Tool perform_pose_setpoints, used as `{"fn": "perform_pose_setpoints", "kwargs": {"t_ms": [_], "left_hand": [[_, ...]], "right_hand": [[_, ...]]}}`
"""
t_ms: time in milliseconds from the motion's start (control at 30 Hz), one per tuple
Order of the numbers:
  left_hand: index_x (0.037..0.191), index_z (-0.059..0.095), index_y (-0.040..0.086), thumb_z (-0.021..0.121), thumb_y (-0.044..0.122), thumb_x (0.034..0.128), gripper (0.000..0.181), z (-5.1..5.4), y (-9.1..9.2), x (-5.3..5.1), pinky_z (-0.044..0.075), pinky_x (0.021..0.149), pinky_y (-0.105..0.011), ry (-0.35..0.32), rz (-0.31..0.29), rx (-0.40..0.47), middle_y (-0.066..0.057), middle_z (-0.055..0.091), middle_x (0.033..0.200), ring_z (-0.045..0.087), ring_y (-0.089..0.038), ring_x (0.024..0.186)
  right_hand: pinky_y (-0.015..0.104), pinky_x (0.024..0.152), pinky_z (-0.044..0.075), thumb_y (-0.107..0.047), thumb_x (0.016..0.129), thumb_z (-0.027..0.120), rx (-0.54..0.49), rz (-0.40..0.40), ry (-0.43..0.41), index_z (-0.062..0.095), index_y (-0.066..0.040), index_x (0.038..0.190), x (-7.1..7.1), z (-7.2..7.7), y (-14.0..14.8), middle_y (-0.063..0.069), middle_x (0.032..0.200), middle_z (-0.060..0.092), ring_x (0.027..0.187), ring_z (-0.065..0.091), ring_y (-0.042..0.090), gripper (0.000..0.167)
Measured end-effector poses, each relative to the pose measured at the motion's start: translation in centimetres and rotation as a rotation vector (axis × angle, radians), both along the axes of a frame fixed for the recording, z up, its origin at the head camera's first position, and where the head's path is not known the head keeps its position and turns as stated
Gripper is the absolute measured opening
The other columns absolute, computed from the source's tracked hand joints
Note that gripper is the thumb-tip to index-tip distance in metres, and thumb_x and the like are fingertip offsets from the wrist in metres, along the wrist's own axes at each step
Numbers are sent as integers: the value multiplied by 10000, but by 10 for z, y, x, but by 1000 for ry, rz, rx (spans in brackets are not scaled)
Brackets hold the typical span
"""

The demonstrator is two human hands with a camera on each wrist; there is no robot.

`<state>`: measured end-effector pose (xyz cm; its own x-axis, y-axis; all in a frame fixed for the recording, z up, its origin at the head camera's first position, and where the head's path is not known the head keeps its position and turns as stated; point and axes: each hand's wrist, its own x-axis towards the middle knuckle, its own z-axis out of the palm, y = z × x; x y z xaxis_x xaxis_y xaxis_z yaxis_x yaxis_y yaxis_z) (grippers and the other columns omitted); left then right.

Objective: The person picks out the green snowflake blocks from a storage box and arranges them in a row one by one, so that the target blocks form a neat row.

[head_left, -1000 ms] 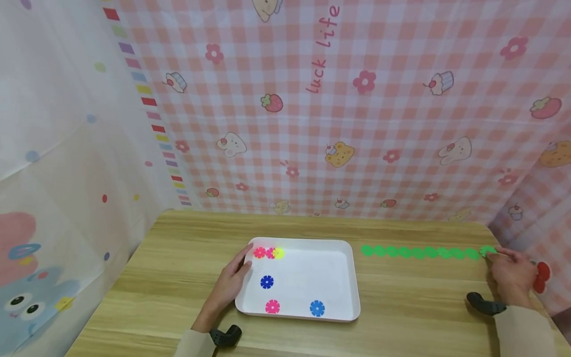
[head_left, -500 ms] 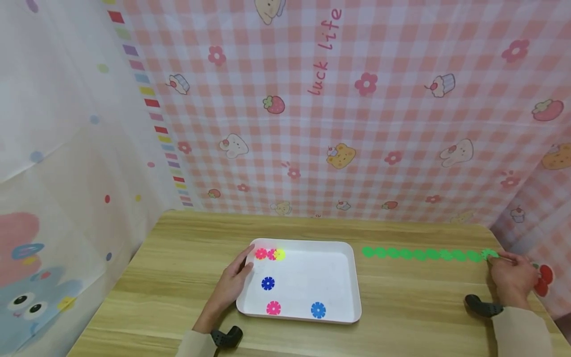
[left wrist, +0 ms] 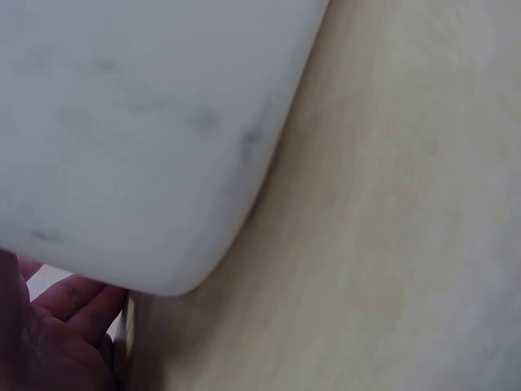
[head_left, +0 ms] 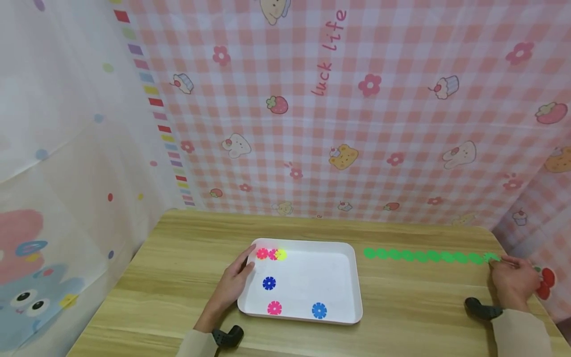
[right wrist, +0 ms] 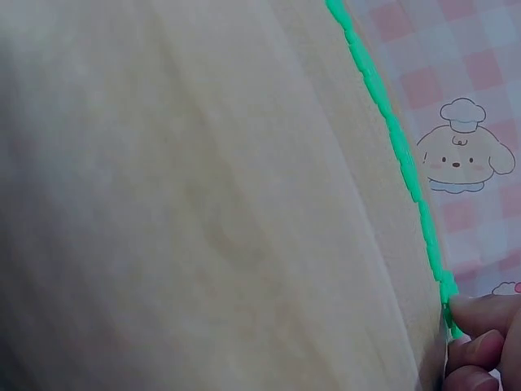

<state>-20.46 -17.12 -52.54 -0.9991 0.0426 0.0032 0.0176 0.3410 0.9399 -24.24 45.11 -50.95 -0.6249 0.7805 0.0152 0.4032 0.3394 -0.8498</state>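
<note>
A white tray (head_left: 303, 277) sits on the wooden table in the head view. My left hand (head_left: 229, 285) holds its left side, with the thumb over the rim; in the left wrist view the hand's fingers (left wrist: 85, 305) show below the tray's wall (left wrist: 146, 179). Toward the table's right end lies a straight chain of green snowflake discs (head_left: 421, 256), linked one to another. My right hand (head_left: 515, 280) pinches the disc at the chain's right end. The right wrist view shows the chain (right wrist: 395, 134) edge-on, running away from the thumb and fingers (right wrist: 484, 342).
Inside the tray lie pink discs, a yellow disc (head_left: 280, 254), a dark blue disc (head_left: 269, 283) and a lighter blue disc (head_left: 318, 311). A pink checked cloth (head_left: 312, 124) hangs behind the table (head_left: 401, 312). Black wrist mounts (head_left: 483, 309) jut from both sleeves.
The end disc in my right hand turns slightly and stands closer to the rest of the chain. My left hand and the tray keep their places; the whole view shifts a little.
</note>
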Motion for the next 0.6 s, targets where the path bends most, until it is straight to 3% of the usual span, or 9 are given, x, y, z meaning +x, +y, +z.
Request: {"fn": "perform_pose_setpoints", "kwargs": {"t_ms": [167,333,433,467,533,600], "left_hand": [[1529,385,293,417,188,1065,477,-1,1,-1,173,1222,-473,-1,-7,4,-35,267,1631,206,-251,1508],[1530,381,300,407,195,1068,475,0,2,-3,162,1224,-473,-22,-12,13,-28,256,1635,194,-248,1511],[1535,380,270,407,187,1066,477,1,0,-4,159,1225,-470,-27,-18,33,-42,258,1633,196,-253,1510],[1538,375,262,408,188,1066,479,2,0,-4,162,1224,-467,-29,-23,43,-43,260,1632,198,-250,1510],[1544,364,240,409,190,1067,482,3,-1,-4,178,1220,-470,-29,-35,66,-54,271,1628,211,-256,1507],[1551,347,217,410,192,1068,488,4,-3,-5,199,1211,-483,-23,-46,87,-71,285,1622,231,-272,1501]], "right_hand": [[472,1134,334,-163,907,624,-10,0,-11,604,48,1035,1,1,-1,-387,427,247,1132,490,414,247],[437,1166,304,-166,890,642,-32,-2,-6,614,-90,862,2,2,1,-349,486,335,1293,443,434,86],[440,1155,323,-180,884,634,-25,14,-21,632,-70,878,3,2,0,-335,526,338,1314,437,441,110],[422,1100,392,-180,882,625,-5,27,-26,649,-31,930,4,2,-1,-329,547,335,1248,484,445,159],[338,912,501,-192,892,606,26,60,-24,634,43,1071,6,2,-4,-337,534,326,985,622,327,297],[246,692,474,-210,907,596,61,99,-14,598,78,1175,9,3,-9,-350,549,313,715,578,114,393]]}}
